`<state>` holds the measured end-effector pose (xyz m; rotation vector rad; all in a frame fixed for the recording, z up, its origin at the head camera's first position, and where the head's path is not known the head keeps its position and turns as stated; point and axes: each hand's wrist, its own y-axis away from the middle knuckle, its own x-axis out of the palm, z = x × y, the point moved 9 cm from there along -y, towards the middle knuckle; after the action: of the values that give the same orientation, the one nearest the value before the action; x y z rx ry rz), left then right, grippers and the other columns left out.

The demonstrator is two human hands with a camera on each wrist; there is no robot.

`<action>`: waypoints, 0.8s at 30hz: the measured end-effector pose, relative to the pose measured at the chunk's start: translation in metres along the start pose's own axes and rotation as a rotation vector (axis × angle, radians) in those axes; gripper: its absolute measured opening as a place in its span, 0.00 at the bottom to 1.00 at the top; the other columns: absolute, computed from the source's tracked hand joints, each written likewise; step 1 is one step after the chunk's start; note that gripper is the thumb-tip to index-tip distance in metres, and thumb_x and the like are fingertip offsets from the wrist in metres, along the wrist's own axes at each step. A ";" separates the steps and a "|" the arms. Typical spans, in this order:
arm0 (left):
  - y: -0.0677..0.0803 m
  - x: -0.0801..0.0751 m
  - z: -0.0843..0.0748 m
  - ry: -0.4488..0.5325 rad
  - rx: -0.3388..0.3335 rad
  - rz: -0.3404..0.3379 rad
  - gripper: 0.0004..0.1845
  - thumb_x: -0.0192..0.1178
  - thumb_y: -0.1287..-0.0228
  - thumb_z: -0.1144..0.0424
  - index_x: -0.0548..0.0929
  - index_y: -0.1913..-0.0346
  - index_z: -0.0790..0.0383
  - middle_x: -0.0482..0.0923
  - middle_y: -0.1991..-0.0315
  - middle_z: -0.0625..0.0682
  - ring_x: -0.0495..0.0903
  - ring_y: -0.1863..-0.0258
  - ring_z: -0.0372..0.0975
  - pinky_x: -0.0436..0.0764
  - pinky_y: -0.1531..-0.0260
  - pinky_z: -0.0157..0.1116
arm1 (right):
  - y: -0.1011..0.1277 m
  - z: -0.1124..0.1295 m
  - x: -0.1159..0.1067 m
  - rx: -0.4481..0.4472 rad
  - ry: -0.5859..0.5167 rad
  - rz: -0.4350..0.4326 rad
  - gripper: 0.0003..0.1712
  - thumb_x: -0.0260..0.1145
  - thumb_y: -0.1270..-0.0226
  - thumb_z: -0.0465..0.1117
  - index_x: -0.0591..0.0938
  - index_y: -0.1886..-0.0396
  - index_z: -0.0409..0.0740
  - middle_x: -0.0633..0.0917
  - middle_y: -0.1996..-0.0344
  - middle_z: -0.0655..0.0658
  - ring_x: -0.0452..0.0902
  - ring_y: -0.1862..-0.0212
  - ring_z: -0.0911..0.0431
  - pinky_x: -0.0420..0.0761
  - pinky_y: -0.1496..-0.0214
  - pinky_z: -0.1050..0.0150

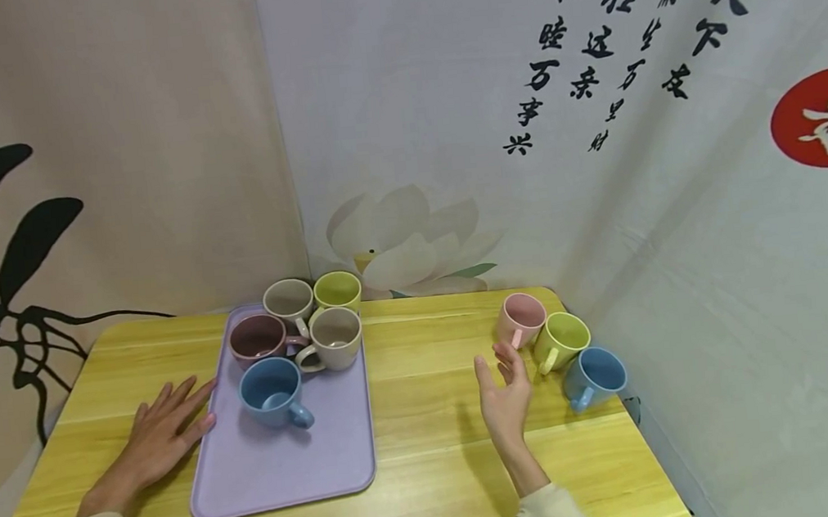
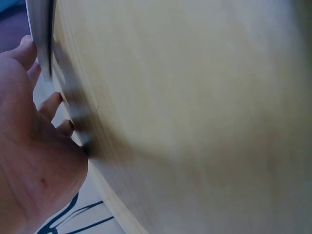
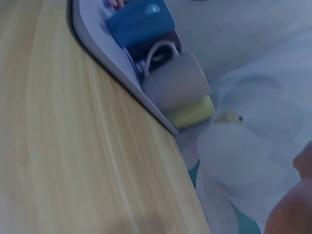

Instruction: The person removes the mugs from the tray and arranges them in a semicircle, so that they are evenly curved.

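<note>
On the yellow wooden table (image 1: pixel 431 454), the open right hand (image 1: pixel 506 398) hovers just beside a glossy pale-pink ceramic mug (image 1: pixel 520 320) — upright, handle forward — while the flat, relaxed left hand (image 1: pixel 166 432) touches the lilac plastic tray (image 1: pixel 285 475).

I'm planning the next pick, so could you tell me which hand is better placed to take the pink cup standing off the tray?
Probably the right hand: it hovers open beside the pink cup. The left hand lies flat at the purple tray, across the table.

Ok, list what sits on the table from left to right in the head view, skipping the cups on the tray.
left hand → purple tray → right hand → pink cup → green cup → blue cup
</note>
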<state>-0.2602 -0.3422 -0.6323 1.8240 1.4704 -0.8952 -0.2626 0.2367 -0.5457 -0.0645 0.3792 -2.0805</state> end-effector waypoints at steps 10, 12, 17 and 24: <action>-0.001 0.002 0.001 -0.003 0.009 -0.010 0.38 0.51 0.09 0.42 0.58 0.08 0.51 0.45 0.09 0.77 0.35 0.11 0.80 0.26 0.19 0.83 | 0.029 0.018 0.048 -0.023 -0.040 0.254 0.31 0.76 0.22 0.35 0.79 0.24 0.37 0.84 0.27 0.36 0.78 0.22 0.40 0.77 0.14 0.45; -0.001 0.002 0.001 0.000 0.010 -0.011 0.38 0.51 0.09 0.42 0.58 0.08 0.51 0.45 0.09 0.77 0.35 0.11 0.80 0.25 0.19 0.83 | 0.034 0.022 0.057 -0.033 -0.042 0.297 0.31 0.76 0.21 0.36 0.79 0.23 0.38 0.84 0.26 0.38 0.77 0.20 0.40 0.76 0.14 0.45; 0.000 0.001 0.001 0.003 0.017 -0.018 0.38 0.51 0.09 0.43 0.57 0.07 0.51 0.45 0.09 0.77 0.35 0.11 0.80 0.24 0.19 0.82 | 0.046 0.032 0.082 -0.037 -0.063 0.429 0.32 0.75 0.21 0.37 0.78 0.22 0.38 0.82 0.23 0.39 0.73 0.16 0.40 0.72 0.11 0.47; 0.000 -0.002 -0.003 0.008 0.042 -0.041 0.37 0.53 0.09 0.44 0.61 0.09 0.53 0.49 0.10 0.78 0.39 0.12 0.81 0.29 0.20 0.85 | 0.067 0.037 0.113 -0.033 -0.062 0.603 0.33 0.75 0.20 0.39 0.77 0.21 0.38 0.81 0.21 0.41 0.72 0.15 0.42 0.71 0.10 0.47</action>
<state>-0.2596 -0.3407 -0.6293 1.8354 1.5099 -0.9464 -0.2574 0.1002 -0.5421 -0.0290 0.3439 -1.4736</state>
